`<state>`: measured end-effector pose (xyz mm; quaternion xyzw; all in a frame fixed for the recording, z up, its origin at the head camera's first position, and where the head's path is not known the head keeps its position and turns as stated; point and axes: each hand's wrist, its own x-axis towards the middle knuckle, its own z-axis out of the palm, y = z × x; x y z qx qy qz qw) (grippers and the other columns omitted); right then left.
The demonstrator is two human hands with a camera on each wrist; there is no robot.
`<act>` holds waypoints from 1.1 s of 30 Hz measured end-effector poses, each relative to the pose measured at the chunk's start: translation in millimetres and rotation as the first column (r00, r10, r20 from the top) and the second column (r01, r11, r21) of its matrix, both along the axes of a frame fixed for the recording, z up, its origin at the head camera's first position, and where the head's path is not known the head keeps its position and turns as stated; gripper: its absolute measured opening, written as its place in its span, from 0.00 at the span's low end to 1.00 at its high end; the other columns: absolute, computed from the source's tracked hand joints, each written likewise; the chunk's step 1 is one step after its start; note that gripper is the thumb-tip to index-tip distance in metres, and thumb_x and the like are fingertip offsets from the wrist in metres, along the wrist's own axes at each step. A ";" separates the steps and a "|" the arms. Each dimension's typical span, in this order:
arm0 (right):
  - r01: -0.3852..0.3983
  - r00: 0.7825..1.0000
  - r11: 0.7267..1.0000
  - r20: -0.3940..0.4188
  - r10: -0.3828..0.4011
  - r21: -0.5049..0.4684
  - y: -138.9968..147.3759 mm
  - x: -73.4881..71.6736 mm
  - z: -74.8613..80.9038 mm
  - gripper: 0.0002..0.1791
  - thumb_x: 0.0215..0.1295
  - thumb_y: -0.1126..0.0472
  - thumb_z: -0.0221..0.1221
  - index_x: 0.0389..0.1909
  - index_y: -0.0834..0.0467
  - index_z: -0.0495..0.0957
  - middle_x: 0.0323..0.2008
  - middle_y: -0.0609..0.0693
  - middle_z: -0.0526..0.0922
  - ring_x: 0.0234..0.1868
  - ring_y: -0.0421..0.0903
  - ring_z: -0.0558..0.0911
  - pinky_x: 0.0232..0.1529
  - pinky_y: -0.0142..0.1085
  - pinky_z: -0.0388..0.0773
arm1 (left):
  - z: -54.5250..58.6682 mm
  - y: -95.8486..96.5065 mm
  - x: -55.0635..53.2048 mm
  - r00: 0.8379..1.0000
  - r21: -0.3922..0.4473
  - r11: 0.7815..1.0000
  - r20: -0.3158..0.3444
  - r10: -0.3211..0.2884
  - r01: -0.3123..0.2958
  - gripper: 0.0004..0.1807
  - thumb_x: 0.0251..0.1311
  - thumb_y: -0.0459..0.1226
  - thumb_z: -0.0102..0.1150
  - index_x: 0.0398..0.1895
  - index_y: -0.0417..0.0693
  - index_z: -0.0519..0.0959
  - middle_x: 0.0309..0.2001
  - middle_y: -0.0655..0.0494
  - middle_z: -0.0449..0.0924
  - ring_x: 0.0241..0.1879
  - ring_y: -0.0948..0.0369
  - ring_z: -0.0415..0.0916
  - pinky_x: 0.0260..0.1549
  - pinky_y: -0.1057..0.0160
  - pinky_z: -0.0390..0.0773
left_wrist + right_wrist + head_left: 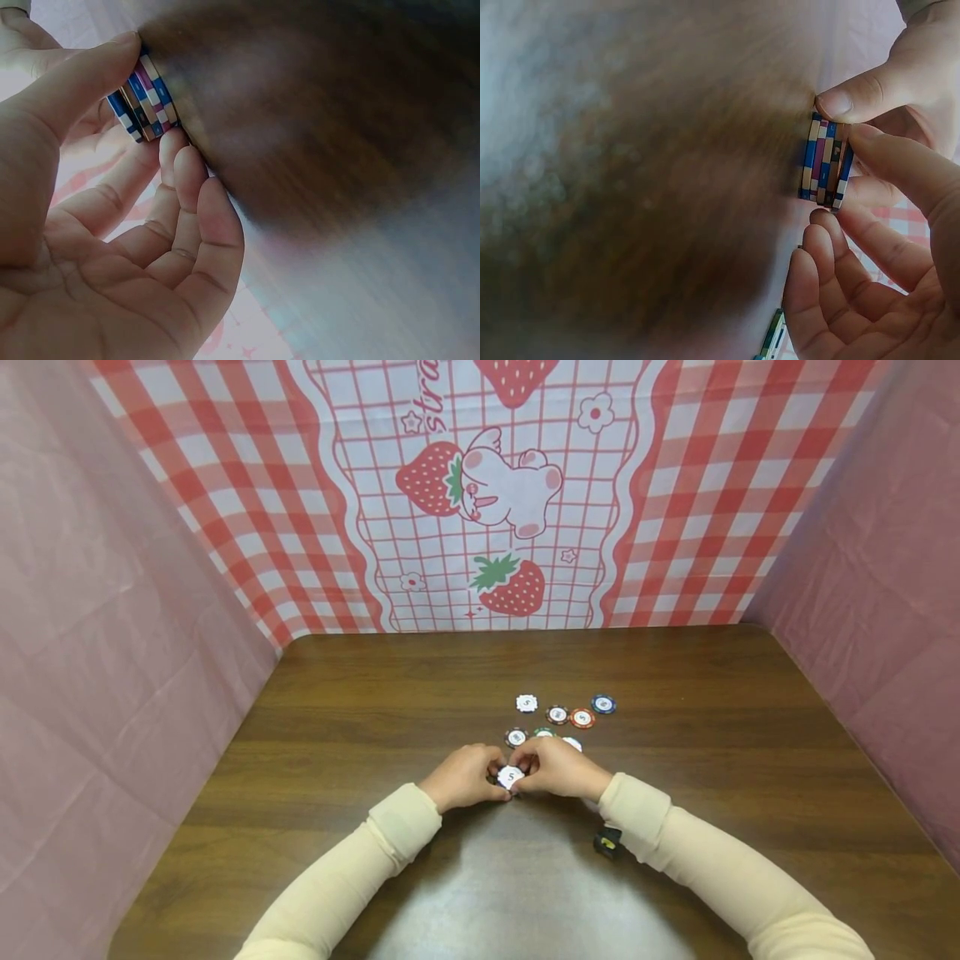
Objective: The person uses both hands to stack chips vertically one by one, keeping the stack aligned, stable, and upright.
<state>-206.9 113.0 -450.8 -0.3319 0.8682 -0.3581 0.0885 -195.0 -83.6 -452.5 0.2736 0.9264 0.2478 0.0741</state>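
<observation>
A short stack of poker chips (pixel 142 97) stands on the wooden table, its edges striped in blue, white, tan and purple. Its top chip (pixel 511 777) is white-faced with a "5" and sits slightly askew in the right wrist view. My left hand (pixel 468 777) grips the stack from the left, thumb on the near side and fingertips around the far side. From the right, my right hand (pixel 558 767) pinches the top chip between thumb and curled fingers. Both hands meet around the stack and hide part of its sides.
Beyond the hands lie several loose chips: a white one (pixel 527 702), a black one (pixel 557 715), a red one (pixel 582 718) and a blue one (pixel 603 703). A dark chip (pixel 517 737), a green one (pixel 543 732) and another white one (pixel 572 743) lie nearer, the latter two partly covered.
</observation>
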 end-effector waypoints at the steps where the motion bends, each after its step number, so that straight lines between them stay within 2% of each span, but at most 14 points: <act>1: -0.001 1.000 1.000 -0.004 0.001 0.001 -0.3 -0.2 -0.3 0.10 0.47 0.61 0.72 0.32 0.57 0.84 0.23 0.44 0.80 0.25 0.33 0.74 0.28 0.26 0.73 | 0.0 0.0 0.1 1.000 -0.002 1.000 0.000 0.001 -0.001 0.18 0.43 0.42 0.76 0.36 0.47 0.81 0.32 0.58 0.84 0.34 0.64 0.77 0.35 0.66 0.74; 23: 0.020 0.999 0.999 -0.032 -0.019 0.028 -2.8 -1.2 -3.8 0.13 0.45 0.59 0.73 0.32 0.56 0.83 0.23 0.42 0.81 0.25 0.32 0.73 0.29 0.27 0.72 | -0.2 0.3 0.6 1.000 -0.020 1.000 -0.008 0.001 -0.001 0.18 0.44 0.43 0.76 0.37 0.47 0.81 0.32 0.58 0.84 0.34 0.64 0.77 0.36 0.66 0.74; 29: 0.097 0.995 0.995 0.003 -0.097 0.019 2.1 -2.5 1.2 0.13 0.49 0.56 0.72 0.36 0.54 0.83 0.27 0.42 0.82 0.28 0.34 0.76 0.31 0.28 0.74 | 1.2 0.8 1.0 1.000 -0.023 1.000 -0.001 0.001 -0.001 0.19 0.44 0.43 0.75 0.39 0.46 0.82 0.33 0.57 0.84 0.35 0.63 0.78 0.38 0.65 0.76; 33: 0.131 0.991 0.991 -0.015 -0.132 -0.036 7.9 -3.4 7.8 0.15 0.52 0.57 0.71 0.39 0.59 0.83 0.28 0.46 0.83 0.27 0.37 0.77 0.31 0.29 0.74 | 1.8 1.0 0.7 1.000 -0.023 1.000 0.002 0.001 -0.001 0.19 0.44 0.42 0.75 0.39 0.46 0.82 0.33 0.57 0.84 0.35 0.63 0.78 0.37 0.65 0.75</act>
